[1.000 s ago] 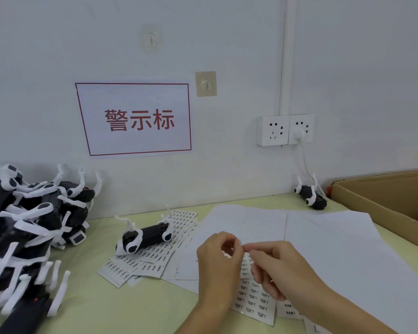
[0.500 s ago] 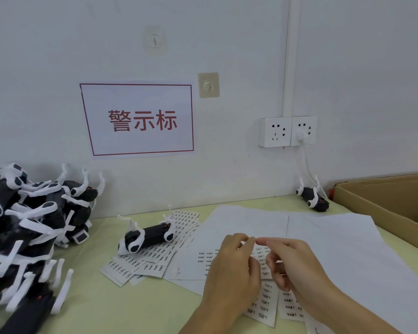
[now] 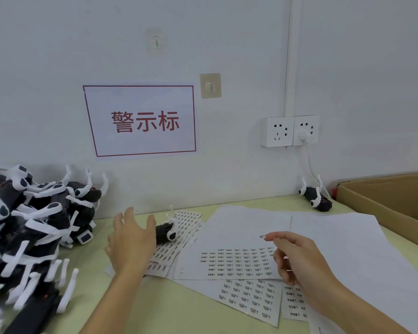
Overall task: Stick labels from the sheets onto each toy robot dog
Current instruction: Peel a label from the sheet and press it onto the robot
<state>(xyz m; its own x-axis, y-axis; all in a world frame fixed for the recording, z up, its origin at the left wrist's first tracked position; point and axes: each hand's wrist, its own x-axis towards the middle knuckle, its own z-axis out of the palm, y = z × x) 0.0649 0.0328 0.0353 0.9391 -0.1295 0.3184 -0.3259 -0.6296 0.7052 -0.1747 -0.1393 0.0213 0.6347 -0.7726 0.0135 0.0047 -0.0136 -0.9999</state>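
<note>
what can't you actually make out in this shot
Head view only:
- Print on the peeled label pinched by the right hand: too small.
- Toy robot dog lying on the label sheets: its near end is hidden behind the open left hand.
- Pile of dogs: cut off by the left edge.
- Cardboard box: contents out of sight.

Bright even indoor light, faint shadows, wide-angle bending at edges, possibly slight motion blur overall

Black-and-white toy robot dogs (image 3: 34, 225) heap at nine o'clock on the pale green table (image 3: 179, 314); white label sheets (image 3: 237, 261) carry rows of black print; brown cardboard box (image 3: 391, 198) at three o'clock.
</note>
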